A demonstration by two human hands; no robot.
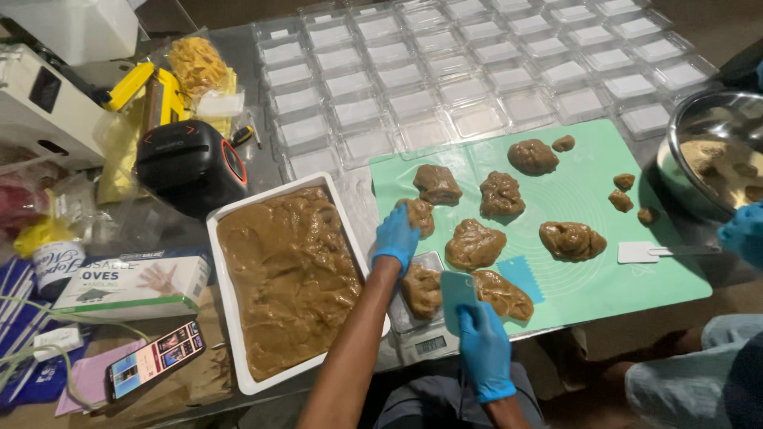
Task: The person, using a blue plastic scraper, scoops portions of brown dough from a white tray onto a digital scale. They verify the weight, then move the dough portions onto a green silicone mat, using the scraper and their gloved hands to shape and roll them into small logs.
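Steel tabletop under us carries a green mat. Our left hand presses, fingers curled, on a dough lump at the mat's left edge; our right hand grips a pale scraper beside the scale at the tabletop's near edge.

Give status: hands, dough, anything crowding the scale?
Left hand on a dough lump on the green mat. Right hand holds a pale scraper. One lump on the scale; dough tray close alongside.
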